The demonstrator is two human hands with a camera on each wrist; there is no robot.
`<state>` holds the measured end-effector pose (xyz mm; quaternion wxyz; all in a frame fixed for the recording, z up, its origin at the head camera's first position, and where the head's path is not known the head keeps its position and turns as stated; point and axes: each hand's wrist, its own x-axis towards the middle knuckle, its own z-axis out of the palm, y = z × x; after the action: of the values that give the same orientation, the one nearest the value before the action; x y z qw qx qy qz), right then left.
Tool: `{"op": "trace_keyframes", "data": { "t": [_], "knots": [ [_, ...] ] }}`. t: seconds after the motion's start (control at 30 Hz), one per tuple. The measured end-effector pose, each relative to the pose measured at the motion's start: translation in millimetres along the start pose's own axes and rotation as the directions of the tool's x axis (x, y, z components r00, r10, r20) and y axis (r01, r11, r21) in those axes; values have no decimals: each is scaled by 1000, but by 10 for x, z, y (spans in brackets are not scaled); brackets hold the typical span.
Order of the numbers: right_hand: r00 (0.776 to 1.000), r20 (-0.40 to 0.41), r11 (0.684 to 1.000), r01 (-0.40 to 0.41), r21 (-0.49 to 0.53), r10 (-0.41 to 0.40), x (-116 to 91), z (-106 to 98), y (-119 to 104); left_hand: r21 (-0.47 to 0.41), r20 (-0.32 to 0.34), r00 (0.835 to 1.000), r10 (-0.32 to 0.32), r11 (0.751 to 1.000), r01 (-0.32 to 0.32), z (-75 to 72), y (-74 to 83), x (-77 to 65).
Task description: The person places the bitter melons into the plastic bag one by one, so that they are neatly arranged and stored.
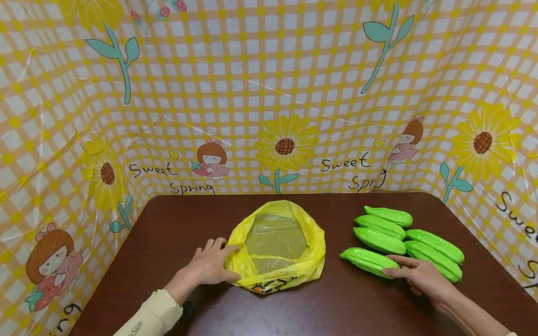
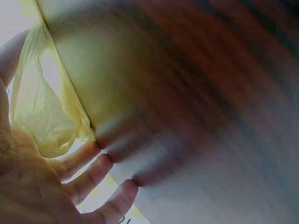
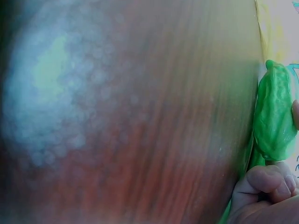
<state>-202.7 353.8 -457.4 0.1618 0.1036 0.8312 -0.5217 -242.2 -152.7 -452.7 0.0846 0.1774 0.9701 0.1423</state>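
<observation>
Checked cloth (image 1: 246, 63) surrounds a dark table (image 1: 311, 319); at lower right of the frame, the right hand (image 1: 421, 277) pinches the nearest green gourd (image 1: 365, 261) by its right end, long axis (slightly slanted) pointing left toward the yellow bag (image 1: 313, 266), where the left hand (image 1: 209, 266) spreads its fingers.

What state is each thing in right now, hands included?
Yellow bag: mouth open, facing up
Nearest green vegetable: pinched at one end; whether lifted, unclear
Other five green vegetables: lying unheld, three and two side by side
Left hand: fingers spread, touching the bag's left side
Right hand: pinching the nearest vegetable
</observation>
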Motion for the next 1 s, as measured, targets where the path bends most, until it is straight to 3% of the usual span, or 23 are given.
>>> {"op": "trace_keyframes", "data": {
  "t": [1.0],
  "knots": [
    [999,29,999,37,-17,-36,-23,-22,-28,6,1,1000,6,1000,-6,-10,13,-9]
  ]
}}
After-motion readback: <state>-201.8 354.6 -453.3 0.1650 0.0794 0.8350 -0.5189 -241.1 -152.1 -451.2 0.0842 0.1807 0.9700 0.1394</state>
